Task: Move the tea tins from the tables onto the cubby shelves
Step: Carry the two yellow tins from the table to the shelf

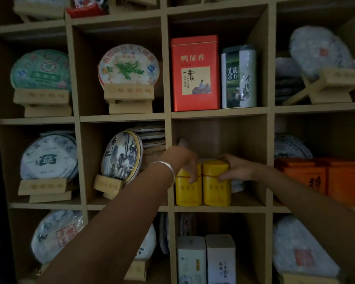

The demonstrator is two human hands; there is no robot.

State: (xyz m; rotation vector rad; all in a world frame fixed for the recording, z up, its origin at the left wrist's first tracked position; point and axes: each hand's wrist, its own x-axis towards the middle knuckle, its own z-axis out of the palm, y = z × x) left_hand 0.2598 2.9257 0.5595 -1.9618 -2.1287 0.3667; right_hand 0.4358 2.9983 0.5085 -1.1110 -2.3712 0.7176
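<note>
The left hand curls over the top of the left yellow tin and the right hand grips the right tin by its top and side, both tins standing side by side, touching, on the middle cubby shelf. Best to slide the pair back squarely, labels forward, and let go only once they sit flat. Both arms reach forward and up, wrists bent down.

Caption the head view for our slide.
Both hands, left hand and right hand, set two yellow tea tins in a cubby.

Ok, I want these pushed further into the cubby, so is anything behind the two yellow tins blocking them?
Partly hidden. Something pale lies low behind the right yellow tin; behind the left yellow tin nothing can be seen. Left hand and right hand already grip them.
</note>
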